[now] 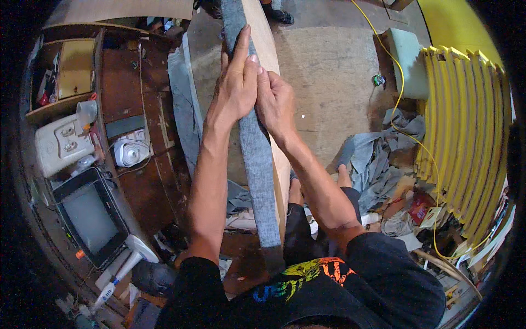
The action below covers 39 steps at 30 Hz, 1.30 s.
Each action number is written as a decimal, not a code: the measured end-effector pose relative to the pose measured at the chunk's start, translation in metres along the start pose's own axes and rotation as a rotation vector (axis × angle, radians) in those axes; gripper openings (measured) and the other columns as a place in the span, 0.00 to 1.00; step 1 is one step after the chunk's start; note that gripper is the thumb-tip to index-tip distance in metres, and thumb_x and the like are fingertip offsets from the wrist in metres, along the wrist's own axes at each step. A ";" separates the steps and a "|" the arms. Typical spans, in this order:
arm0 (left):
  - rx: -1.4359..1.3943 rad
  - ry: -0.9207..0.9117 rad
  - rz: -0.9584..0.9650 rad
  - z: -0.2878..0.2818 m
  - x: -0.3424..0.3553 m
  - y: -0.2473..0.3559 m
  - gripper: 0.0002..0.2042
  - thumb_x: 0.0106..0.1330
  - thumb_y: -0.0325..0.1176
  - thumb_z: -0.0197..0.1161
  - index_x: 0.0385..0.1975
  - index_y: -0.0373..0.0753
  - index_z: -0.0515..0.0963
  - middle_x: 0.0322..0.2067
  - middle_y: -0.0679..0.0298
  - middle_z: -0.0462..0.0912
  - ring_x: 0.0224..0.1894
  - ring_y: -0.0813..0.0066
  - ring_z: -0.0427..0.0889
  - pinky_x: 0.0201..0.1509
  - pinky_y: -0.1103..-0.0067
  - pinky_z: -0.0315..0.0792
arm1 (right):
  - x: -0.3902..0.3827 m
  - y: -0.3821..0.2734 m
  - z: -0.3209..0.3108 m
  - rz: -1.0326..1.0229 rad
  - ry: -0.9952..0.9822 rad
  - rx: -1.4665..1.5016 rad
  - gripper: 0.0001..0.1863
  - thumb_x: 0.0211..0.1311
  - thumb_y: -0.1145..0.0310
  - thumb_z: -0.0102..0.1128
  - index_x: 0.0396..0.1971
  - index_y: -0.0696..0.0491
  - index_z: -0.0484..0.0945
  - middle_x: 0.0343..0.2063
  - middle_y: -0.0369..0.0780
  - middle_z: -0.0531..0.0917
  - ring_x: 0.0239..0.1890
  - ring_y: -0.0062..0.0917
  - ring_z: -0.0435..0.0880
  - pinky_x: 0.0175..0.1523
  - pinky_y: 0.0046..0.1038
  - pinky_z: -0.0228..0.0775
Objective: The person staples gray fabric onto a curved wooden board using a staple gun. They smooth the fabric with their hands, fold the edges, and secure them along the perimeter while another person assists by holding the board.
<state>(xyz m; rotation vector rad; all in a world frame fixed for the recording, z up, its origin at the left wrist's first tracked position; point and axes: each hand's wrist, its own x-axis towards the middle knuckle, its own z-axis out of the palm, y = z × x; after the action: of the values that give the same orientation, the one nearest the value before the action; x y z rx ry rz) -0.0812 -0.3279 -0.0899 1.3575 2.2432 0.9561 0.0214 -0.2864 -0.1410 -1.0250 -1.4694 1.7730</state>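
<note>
A long wooden board (266, 41) runs from the far middle down toward my body, with a strip of grey woven fabric (257, 181) lying along its left side. My left hand (234, 93) is wrapped over the fabric-covered edge, its index finger stretched forward along the cloth. Right beside it, my right hand (277, 104) is closed at the fabric's right edge, the thumb pressing near the left hand's fingers. The two hands touch. The fingertips under the board are hidden.
Yellow foam sheets (463, 131) stand stacked at the right, with a yellow cord (402, 82) trailing past them. Grey fabric scraps (370, 167) litter the floor. At the left are a dark-framed screen (90, 211) and a white fan (141, 248). A dark shoe (279, 15) shows at the far edge.
</note>
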 end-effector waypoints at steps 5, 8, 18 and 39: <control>-0.973 0.178 -0.140 0.022 -0.031 -0.023 0.41 0.83 0.63 0.26 0.81 0.34 0.31 0.83 0.57 0.34 0.83 0.68 0.39 0.84 0.73 0.36 | 0.000 0.007 -0.004 0.031 -0.037 0.160 0.27 0.82 0.54 0.50 0.25 0.59 0.76 0.17 0.34 0.73 0.24 0.18 0.70 0.30 0.32 0.65; -1.185 0.058 -0.363 0.045 -0.068 -0.043 0.38 0.85 0.57 0.31 0.82 0.37 0.35 0.83 0.60 0.42 0.83 0.71 0.41 0.84 0.73 0.38 | 0.002 0.009 -0.008 0.033 -0.079 0.171 0.27 0.83 0.52 0.49 0.28 0.59 0.79 0.20 0.30 0.74 0.26 0.15 0.69 0.30 0.28 0.64; -0.366 0.059 0.074 0.018 -0.061 -0.012 0.35 0.85 0.49 0.38 0.82 0.35 0.37 0.83 0.54 0.32 0.84 0.64 0.32 0.85 0.69 0.30 | 0.001 0.006 -0.007 0.036 -0.125 0.170 0.27 0.84 0.52 0.47 0.34 0.60 0.82 0.26 0.31 0.79 0.30 0.14 0.72 0.36 0.25 0.69; -0.423 -0.044 0.135 0.015 -0.034 -0.018 0.30 0.83 0.40 0.40 0.80 0.31 0.50 0.80 0.50 0.50 0.82 0.59 0.48 0.84 0.67 0.40 | 0.012 0.027 -0.013 -0.098 0.028 -0.144 0.23 0.82 0.54 0.49 0.37 0.60 0.82 0.32 0.41 0.85 0.37 0.26 0.78 0.44 0.39 0.72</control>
<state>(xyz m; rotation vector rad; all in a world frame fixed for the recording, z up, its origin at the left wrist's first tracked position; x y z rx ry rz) -0.0678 -0.3576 -0.1150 1.3259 1.7969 1.3406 0.0271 -0.2744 -0.1709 -1.0262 -1.6202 1.5973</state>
